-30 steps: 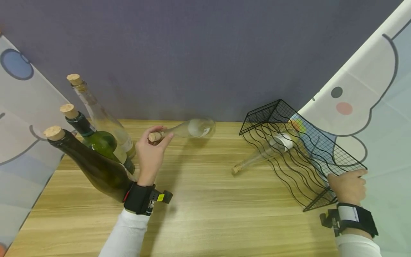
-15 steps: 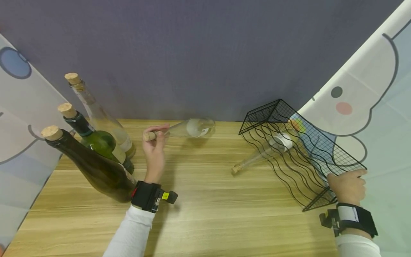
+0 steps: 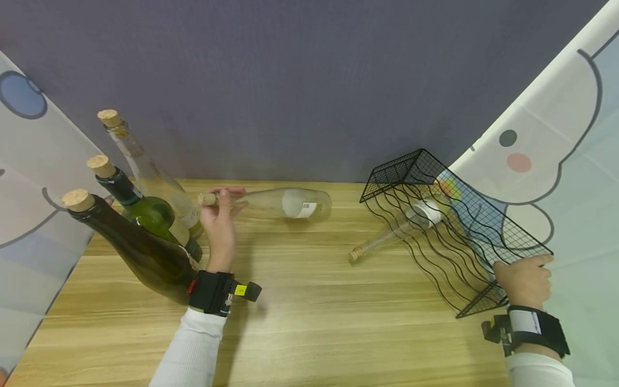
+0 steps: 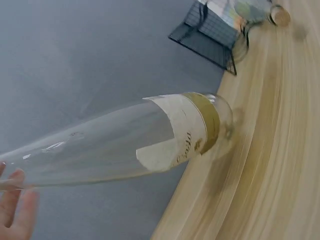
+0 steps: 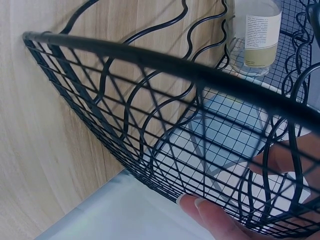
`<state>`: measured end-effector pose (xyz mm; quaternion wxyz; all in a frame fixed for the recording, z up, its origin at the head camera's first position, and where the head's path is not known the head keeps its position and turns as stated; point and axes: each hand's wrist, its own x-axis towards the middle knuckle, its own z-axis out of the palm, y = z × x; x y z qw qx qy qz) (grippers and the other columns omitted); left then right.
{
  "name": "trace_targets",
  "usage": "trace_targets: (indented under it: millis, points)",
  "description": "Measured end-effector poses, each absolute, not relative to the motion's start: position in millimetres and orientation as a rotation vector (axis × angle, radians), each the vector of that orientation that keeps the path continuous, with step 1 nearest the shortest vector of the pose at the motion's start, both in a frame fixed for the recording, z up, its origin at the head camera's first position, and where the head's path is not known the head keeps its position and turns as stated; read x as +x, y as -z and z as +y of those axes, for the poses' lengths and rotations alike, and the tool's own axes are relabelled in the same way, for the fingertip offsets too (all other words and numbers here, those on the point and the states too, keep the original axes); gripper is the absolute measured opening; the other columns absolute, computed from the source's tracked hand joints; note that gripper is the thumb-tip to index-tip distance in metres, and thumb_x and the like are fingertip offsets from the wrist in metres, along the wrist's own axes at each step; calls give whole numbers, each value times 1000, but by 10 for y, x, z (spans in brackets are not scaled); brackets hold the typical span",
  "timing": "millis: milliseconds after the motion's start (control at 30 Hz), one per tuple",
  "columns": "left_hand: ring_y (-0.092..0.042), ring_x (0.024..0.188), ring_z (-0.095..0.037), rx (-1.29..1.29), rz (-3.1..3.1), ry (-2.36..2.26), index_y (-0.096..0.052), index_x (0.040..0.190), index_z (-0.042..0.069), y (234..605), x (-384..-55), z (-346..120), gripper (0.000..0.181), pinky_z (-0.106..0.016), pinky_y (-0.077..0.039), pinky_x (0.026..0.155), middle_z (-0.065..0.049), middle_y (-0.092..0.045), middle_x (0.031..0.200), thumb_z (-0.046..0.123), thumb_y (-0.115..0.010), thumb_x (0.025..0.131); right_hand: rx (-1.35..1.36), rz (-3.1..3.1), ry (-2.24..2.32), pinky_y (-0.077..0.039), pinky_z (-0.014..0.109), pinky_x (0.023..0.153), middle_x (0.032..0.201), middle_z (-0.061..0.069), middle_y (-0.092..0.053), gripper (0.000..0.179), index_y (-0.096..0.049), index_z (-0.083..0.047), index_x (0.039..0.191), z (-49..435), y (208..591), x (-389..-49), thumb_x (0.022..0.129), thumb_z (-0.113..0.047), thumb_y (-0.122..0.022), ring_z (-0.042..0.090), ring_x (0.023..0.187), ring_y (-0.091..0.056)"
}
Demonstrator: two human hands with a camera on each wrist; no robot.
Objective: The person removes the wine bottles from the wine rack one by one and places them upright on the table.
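My left hand (image 3: 220, 220) grips the neck of a clear glass bottle (image 3: 271, 200), just below its cork (image 3: 207, 199). The bottle lies nearly level, its base pointing right; in the left wrist view its torn cream label (image 4: 175, 130) with a gold band shows. On the right, my right hand (image 3: 523, 279) holds the near corner of a black wire bottle rack (image 3: 483, 215), fingers (image 5: 220, 215) curled over the mesh. Inside the rack rests another clear corked bottle (image 3: 411, 223), its neck sticking out to the left over the wooden table.
At the left stand a dark bottle (image 3: 140, 250), a green bottle (image 3: 155, 212) and a tall clear bottle (image 3: 155, 174), all corked. A grey wall (image 3: 309, 91) rises behind the wooden table (image 3: 309, 312). Printed cloth (image 3: 575, 161) hangs at the right.
My left hand has shifted left with the bottle's neck, and the bottle has turned so its label faces differently, its base slightly nearer. The right hand and rack have stayed put.
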<state>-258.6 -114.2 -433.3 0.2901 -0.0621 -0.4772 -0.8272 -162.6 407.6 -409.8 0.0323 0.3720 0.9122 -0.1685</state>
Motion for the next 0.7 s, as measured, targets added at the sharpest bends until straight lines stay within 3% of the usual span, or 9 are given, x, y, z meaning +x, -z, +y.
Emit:
trace_targets:
  millis: [200, 333, 467, 567, 700]
  points:
    - [-65, 92, -23, -154, -1099, 2365, -59, 94, 5, 4345, -2572, -1090, 18, -31, -55, 78, -4, -74, 86, 22, -56, 95, 1139, 2806, 504, -38, 73, 88, 130, 63, -15, 92, 25, 24, 135, 4089, 4102, -1634, 93, -27, -39, 72, 109, -32]
    - [-64, 98, -27, -158, -1038, 2460, -56, 89, 7, 4335, -2545, -1051, 22, -35, -54, 81, -5, -74, 87, 29, -55, 93, 1132, 2810, 497, -38, 73, 88, 129, 64, -16, 92, 24, 24, 135, 4087, 4101, -1635, 93, -27, -39, 73, 109, -32]
    - [-65, 98, -28, -211, -1019, 2467, -52, 90, 7, 4340, -2534, -1020, 7, -33, -55, 80, -7, -71, 88, 8, -58, 94, 1134, 2814, 501, -38, 74, 88, 129, 64, -16, 92, 24, 25, 135, 4075, 4097, -1630, 93, -27, -40, 73, 109, -32]
    - [-67, 95, -25, -286, -1089, 2396, -52, 92, 6, 4352, -2539, -999, 19, -29, -57, 78, -7, -68, 89, -12, -56, 90, 1134, 2815, 509, -37, 74, 88, 129, 64, -16, 92, 24, 24, 135, 4070, 4093, -1628, 93, -27, -39, 73, 109, -32]
    - [-68, 94, -25, -377, -1196, 2288, -52, 93, 6, 4354, -2544, -976, 25, -27, -57, 77, -7, -68, 90, -18, -54, 88, 1131, 2817, 512, -37, 74, 88, 129, 64, -16, 93, 24, 24, 136, 4083, 4094, -1632, 93, -28, -40, 73, 109, -32]
